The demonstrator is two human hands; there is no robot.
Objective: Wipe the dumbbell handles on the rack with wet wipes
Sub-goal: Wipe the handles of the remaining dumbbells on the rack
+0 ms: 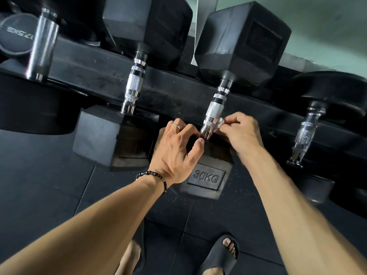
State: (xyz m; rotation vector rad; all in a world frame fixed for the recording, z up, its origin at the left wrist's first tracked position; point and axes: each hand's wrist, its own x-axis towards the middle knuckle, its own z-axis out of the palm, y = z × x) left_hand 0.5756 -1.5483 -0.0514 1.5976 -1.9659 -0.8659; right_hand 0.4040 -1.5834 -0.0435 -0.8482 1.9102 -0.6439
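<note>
My right hand pinches the wet wipe against the 30KG dumbbell's handle, whose long axis runs away up-rack from my fingertips; my left hand, fingers curled, touches its near end.

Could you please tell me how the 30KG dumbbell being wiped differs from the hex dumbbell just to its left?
Both hands, left hand and right hand, work at the 30KG dumbbell, the right pinching a wet wipe; the left hex dumbbell is untouched. Its label is unreadable. Both share knurled chrome handles and black hex heads.
</note>
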